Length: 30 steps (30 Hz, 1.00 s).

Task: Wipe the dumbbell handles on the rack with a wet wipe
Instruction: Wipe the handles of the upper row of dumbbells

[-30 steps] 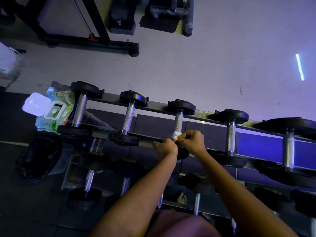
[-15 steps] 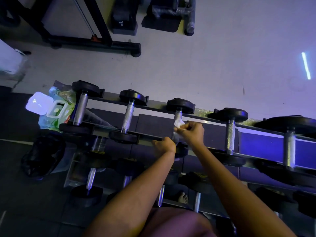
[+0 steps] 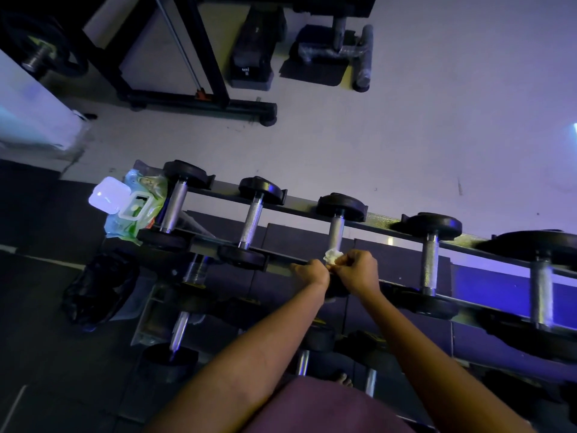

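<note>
Several black dumbbells with silver knurled handles lie across the top tier of the dumbbell rack (image 3: 387,228). My right hand (image 3: 356,271) holds a crumpled white wet wipe (image 3: 332,256) against the near end of the third dumbbell's handle (image 3: 335,234). My left hand (image 3: 310,271) is curled over the front rail just left of that handle, its fingers close to the wipe. Other handles (image 3: 253,221) (image 3: 429,260) stand bare on either side.
An open pack of wet wipes (image 3: 132,207) with its lid up sits at the rack's left end. A black bag (image 3: 96,285) lies on the floor below it. Lower tiers hold more dumbbells (image 3: 178,334). Black machine frames (image 3: 199,103) stand on the pale floor beyond.
My right hand has slid the wipe back down the third handle from its far part to its near end. My left hand stays at the front rail.
</note>
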Each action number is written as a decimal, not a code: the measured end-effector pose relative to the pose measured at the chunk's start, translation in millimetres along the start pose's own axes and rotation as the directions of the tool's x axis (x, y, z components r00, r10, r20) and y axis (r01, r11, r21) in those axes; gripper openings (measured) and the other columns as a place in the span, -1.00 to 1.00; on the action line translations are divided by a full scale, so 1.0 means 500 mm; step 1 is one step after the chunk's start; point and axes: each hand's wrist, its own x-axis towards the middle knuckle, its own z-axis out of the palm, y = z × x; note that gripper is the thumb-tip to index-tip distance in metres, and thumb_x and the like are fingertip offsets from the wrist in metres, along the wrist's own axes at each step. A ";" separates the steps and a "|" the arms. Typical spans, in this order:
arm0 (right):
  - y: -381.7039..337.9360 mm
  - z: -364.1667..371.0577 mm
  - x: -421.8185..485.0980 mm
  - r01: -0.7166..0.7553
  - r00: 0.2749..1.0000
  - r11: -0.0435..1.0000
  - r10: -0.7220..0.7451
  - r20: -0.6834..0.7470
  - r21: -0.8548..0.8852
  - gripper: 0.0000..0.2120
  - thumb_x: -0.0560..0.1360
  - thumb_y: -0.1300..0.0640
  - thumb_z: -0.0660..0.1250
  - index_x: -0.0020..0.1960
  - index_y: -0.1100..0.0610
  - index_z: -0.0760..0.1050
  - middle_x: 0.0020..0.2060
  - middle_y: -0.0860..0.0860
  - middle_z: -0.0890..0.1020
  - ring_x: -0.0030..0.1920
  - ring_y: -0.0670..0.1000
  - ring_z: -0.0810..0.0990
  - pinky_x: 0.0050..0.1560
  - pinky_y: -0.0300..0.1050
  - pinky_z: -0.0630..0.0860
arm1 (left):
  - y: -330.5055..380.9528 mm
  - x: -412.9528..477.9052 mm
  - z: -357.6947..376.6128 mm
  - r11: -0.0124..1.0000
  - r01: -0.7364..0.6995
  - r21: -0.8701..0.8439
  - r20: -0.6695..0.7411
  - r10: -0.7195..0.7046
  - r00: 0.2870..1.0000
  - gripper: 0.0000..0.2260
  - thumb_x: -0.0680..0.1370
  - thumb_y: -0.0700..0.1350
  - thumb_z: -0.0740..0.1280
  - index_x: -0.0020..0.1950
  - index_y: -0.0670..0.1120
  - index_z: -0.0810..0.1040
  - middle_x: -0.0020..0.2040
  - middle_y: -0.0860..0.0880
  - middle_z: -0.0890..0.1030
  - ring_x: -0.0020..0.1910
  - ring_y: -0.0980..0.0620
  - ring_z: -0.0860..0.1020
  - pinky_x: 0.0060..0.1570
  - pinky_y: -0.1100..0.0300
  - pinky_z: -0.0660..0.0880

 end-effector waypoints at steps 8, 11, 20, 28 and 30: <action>-0.013 -0.002 -0.018 -0.033 0.999 0.999 0.034 -0.030 0.037 -0.84 0.33 0.24 0.55 -0.27 0.26 0.58 -0.31 0.08 0.62 -0.28 -0.05 0.56 -0.21 -0.12 0.54 | 0.007 -0.004 -0.034 0.933 0.355 -0.060 0.353 -0.313 0.882 -0.67 0.55 0.00 0.16 -0.06 -0.24 0.55 -0.27 -0.23 0.63 -0.25 -0.21 0.59 -0.39 -0.04 0.58; -0.012 -0.003 -0.019 -0.044 0.998 0.999 0.045 -0.033 0.011 -0.82 0.32 0.20 0.56 -0.28 0.23 0.57 -0.30 0.08 0.62 -0.24 0.01 0.58 -0.19 -0.07 0.55 | 0.019 0.029 -0.064 0.895 0.437 0.089 0.458 -0.427 0.780 -0.68 0.50 -0.02 0.32 0.04 -0.28 0.56 -0.16 -0.28 0.64 -0.20 -0.31 0.59 -0.51 -0.09 0.57; -0.028 0.000 -0.023 -0.090 0.996 0.996 0.091 -0.028 0.030 -0.96 0.43 0.39 0.40 -0.19 0.37 0.57 -0.38 0.00 0.55 -0.47 -0.27 0.48 -0.51 -0.52 0.34 | -0.015 0.064 -0.058 0.899 0.438 0.028 0.600 -0.365 0.712 -0.70 0.55 -0.03 0.22 -0.03 -0.26 0.56 -0.18 -0.30 0.64 -0.19 -0.36 0.62 0.00 -0.21 0.57; -0.028 0.009 -0.026 -0.133 0.981 0.986 0.146 -0.131 0.103 -0.93 0.43 0.40 0.36 -0.23 0.35 0.59 -0.47 -0.11 0.50 -0.48 -0.29 0.44 -0.36 -0.38 0.53 | -0.036 0.015 0.005 0.934 0.284 -0.218 0.330 -0.204 0.922 -0.72 0.43 -0.05 0.21 -0.05 -0.19 0.60 -0.14 -0.24 0.65 -0.20 -0.22 0.62 -0.29 -0.10 0.58; -0.037 0.015 -0.012 -0.114 0.972 0.980 0.144 -0.185 0.161 -0.91 0.44 0.40 0.35 -0.24 0.35 0.59 -0.48 -0.06 0.53 -0.51 -0.27 0.46 -0.43 -0.36 0.48 | -0.036 0.001 0.012 0.923 0.279 -0.265 0.301 -0.196 0.933 -0.77 0.45 -0.08 0.21 -0.13 -0.18 0.60 -0.20 -0.20 0.65 -0.28 -0.18 0.61 -0.30 -0.01 0.55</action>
